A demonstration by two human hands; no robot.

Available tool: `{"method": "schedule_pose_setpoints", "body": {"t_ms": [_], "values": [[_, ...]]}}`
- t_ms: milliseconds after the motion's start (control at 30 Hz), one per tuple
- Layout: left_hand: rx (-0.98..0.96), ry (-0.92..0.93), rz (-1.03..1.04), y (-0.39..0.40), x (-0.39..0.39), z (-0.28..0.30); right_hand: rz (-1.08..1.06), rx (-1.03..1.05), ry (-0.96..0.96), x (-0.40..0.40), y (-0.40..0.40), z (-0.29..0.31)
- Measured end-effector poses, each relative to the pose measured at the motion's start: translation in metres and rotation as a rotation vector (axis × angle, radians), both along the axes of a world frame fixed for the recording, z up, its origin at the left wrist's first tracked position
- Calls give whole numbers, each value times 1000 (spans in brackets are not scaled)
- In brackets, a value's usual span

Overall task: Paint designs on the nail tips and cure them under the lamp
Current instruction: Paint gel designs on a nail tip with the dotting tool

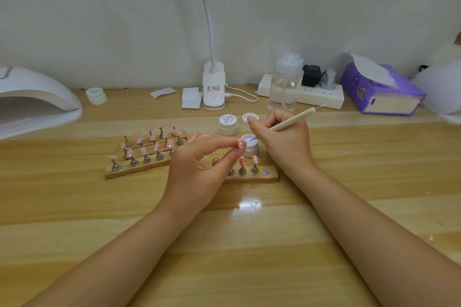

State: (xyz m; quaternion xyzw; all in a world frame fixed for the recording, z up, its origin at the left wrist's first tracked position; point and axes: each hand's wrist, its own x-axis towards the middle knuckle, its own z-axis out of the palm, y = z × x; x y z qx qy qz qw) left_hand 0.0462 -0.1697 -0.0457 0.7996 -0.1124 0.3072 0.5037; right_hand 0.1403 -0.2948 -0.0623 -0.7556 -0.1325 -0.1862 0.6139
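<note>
While the left hand [199, 169] pinches a glossy pink nail tip [241, 145] between curled thumb and fingertips, the right hand [282, 142] grips a slim cream dotting pen [291, 121], its tip over the small open white gel pot [250, 145].

A home nail-art corner, by the look of it: a wood-grain worktop [324, 219] against a plain wall, a white curing lamp [32, 99], racks of pink nail tips [149, 147], small gel pots [228, 124], a power strip [319, 95] and a tissue box [381, 90].
</note>
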Motion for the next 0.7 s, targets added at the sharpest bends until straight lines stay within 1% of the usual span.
{"method": "schedule_pose_setpoints", "body": {"t_ms": [567, 700], "values": [[0, -9, -4, 0, 0, -1, -5, -65, -28, 0, 1, -1], [0, -14, 0, 0, 0, -1, -14, -26, -10, 0, 0, 0]]}}
